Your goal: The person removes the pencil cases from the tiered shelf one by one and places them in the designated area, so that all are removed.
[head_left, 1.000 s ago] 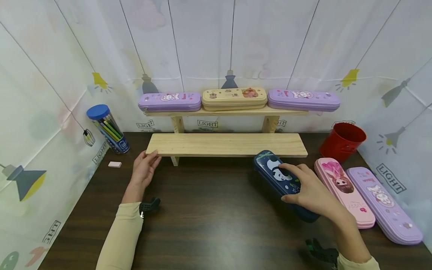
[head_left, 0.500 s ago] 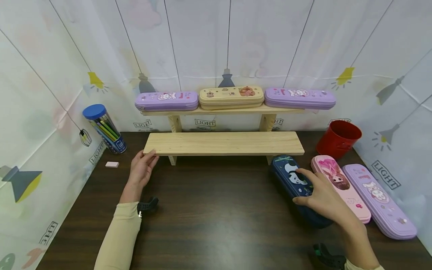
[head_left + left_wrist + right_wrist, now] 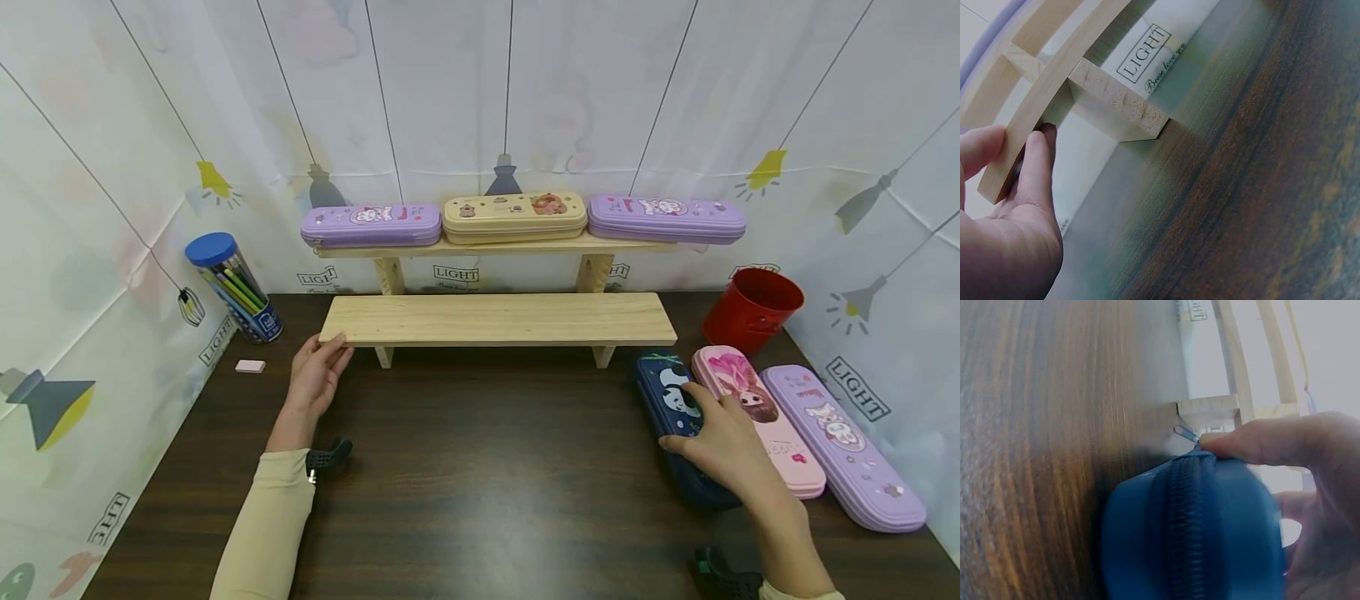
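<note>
My left hand (image 3: 318, 377) grips the left front corner of the lower board of a two-tier wooden shelf (image 3: 495, 320); in the left wrist view the thumb and fingers pinch the board (image 3: 997, 175) from both faces. At the right, my right hand (image 3: 723, 446) spans a dark blue zippered pencil case (image 3: 667, 408) with a panda print, thumb on one long side and fingers over the other. The case lies on the table alongside a pink pencil case (image 3: 787, 454). Its zipper (image 3: 1186, 537) faces the camera in the right wrist view.
A lilac pencil case (image 3: 847, 450) lies right of the pink one, with a red bucket (image 3: 738, 321) behind. Two lilac cases and a cream case (image 3: 517, 218) line the upper shelf. At left stand a blue-lidded pencil jar (image 3: 243, 296) and a small eraser-like block (image 3: 250, 366).
My right hand has carried the dark blue case rightward and down, turning it parallel beside the pink case. The left hand keeps its hold on the shelf corner.
</note>
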Demonstrator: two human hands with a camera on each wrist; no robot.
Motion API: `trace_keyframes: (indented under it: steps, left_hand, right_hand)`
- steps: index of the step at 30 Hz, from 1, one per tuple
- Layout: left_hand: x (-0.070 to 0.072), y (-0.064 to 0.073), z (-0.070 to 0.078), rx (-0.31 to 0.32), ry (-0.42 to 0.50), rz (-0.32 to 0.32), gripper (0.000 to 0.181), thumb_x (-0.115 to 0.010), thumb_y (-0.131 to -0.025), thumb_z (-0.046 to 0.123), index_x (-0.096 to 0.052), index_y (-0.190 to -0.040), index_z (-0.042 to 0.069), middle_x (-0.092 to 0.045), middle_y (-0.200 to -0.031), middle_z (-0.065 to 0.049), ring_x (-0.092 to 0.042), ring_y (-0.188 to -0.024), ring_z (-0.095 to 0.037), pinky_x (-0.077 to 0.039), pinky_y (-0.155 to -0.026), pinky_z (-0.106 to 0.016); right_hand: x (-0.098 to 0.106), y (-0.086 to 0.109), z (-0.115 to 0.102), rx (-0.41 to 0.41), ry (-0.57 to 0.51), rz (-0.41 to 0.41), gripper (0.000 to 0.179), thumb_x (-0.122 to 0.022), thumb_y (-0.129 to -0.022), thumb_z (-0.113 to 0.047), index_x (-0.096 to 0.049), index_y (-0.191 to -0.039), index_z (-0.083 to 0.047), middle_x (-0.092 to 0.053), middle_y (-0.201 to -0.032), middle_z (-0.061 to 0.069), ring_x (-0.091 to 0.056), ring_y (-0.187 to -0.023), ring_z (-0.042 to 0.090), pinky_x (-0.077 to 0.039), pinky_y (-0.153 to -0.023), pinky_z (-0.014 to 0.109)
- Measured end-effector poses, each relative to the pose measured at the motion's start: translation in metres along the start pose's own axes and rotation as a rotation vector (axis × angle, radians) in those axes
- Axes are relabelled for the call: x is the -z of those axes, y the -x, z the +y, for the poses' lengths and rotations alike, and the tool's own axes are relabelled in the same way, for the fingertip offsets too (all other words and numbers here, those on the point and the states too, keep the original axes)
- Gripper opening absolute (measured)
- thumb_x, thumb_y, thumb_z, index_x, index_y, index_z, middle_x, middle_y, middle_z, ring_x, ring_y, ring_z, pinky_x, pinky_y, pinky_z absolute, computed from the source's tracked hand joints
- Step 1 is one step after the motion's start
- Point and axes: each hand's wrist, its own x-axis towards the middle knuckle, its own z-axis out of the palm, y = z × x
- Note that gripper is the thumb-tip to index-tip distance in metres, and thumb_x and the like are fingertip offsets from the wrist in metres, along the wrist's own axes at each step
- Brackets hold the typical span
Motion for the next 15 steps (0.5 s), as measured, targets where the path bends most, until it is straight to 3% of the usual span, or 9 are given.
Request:
trace_keyframes:
  steps: [8, 12, 15]
  left_hand:
    - [0.001, -0.001, -0.001, 0.004, 0.013, 0.01, 0.051, -0.063, -0.098, 0.012, -0.039, -0.143, 0.01, -0.062, -0.118, -0.002, -0.069, -0.104, -0.005, -0.053, -0.099, -0.02]
    - [0.001, -0.002, -0.002, 0.004, 0.007, 0.009, 0.052, -0.063, -0.098, 0.012, -0.038, -0.143, 0.009, -0.061, -0.119, -0.002, -0.068, -0.104, -0.004, -0.054, -0.098, -0.019]
    - [0.0, -0.004, -0.002, -0.004, -0.002, 0.007, 0.053, -0.064, -0.097, 0.013, -0.038, -0.144, 0.009, -0.06, -0.121, -0.002, -0.068, -0.104, -0.004, -0.055, -0.096, -0.019]
  right_hand:
    - [0.005, 0.001, -0.005, -0.082, 0.097, -0.021, 0.106, -0.076, -0.074, -0.06, -0.033, -0.15, -0.001, -0.033, -0.136, 0.046, -0.036, -0.117, 0.063, -0.046, -0.085, 0.078]
    - [0.01, 0.001, -0.007, -0.057, 0.105, -0.003, 0.103, -0.075, -0.075, -0.061, -0.036, -0.15, -0.002, -0.033, -0.136, 0.045, -0.036, -0.117, 0.063, -0.045, -0.084, 0.08]
    - [0.015, -0.003, -0.01, -0.024, 0.089, 0.02, 0.102, -0.074, -0.076, -0.061, -0.035, -0.15, -0.003, -0.032, -0.138, 0.044, -0.034, -0.119, 0.063, -0.037, -0.086, 0.085]
